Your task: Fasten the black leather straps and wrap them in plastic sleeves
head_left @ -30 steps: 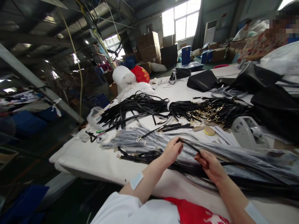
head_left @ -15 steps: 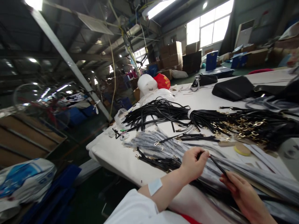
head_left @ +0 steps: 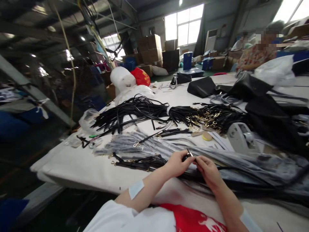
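My left hand (head_left: 177, 163) and my right hand (head_left: 208, 170) meet over the near edge of the white table (head_left: 79, 164). Both pinch the end of a thin black strap (head_left: 188, 156) with a small metal clasp, fingertips almost touching. The hands hover above a heap of straps sleeved in clear plastic (head_left: 154, 146) and a small bunch of bare black straps (head_left: 140, 162) to the left. A big bundle of black straps with gold clasps (head_left: 169, 114) lies farther back.
A grey tape dispenser (head_left: 241, 137) and a yellow roll (head_left: 207, 136) sit to the right. Black bags (head_left: 202, 87) and black leather pieces (head_left: 272, 112) fill the far right. A person in a patterned top (head_left: 253, 56) works at the back right. Cardboard boxes (head_left: 149, 48) stand beyond.
My right hand has slid up the strap to meet my left hand at the clasp end. The camera swung left and back again.
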{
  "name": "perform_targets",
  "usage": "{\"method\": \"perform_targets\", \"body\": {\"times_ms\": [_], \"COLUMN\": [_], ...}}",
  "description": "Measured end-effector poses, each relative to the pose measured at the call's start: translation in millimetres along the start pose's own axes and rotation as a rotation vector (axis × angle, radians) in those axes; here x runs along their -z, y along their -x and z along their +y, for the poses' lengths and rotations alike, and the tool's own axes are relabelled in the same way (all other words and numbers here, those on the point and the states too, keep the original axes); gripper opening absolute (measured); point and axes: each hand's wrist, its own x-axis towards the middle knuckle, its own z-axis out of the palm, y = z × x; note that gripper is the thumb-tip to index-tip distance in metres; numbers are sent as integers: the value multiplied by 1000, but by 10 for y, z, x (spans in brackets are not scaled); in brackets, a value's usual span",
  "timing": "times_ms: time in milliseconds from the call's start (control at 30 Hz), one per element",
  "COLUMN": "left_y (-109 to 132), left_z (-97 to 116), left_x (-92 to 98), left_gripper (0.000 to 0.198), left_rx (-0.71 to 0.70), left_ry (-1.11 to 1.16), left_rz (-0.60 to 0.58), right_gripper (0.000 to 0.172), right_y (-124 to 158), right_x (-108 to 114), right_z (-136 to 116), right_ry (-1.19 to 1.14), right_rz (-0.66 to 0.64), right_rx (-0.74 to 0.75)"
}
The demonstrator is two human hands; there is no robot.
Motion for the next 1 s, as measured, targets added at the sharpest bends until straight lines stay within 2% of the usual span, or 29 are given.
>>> {"method": "perform_targets", "body": {"times_ms": [67,167,233,367,500,567,700,767,867,1000], "left_y": [6,38,55,39,5,0,-5,-12,-24,-45], "left_z": [7,55,102,175,209,227,264,274,273,261], "left_x": [-18,-65,-110,-175,-141,-103,-63,-73,-98,-115], "left_gripper": [29,25,24,25,29,27,25,25,27,30], "left_rx": [-8,-29,-65,-77,-30,-53,-47,-48,-68,-61], "left_ry": [-14,-112,-200,-320,-328,-300,-273,-292,-306,-300], "left_rz": [-48,-90,-112,-165,-219,-238,-289,-283,-277,-289], "right_gripper": [41,53,44,41,42,42,32,27,25,30], "right_y": [54,186,281,409,418,397,381,389,402,406], "right_x": [-5,-61,-102,-83,49,106,155,155,153,165], "right_z": [-66,-197,-286,-433,-527,-542,-509,-487,-478,-494], "right_ry": [72,306,444,469,171,51,69,141,257,302], "right_rz": [-5,-84,-72,182,562,637,616,537,382,363], "right_rx": [64,257,328,394,462,416,338,305,249,201]}}
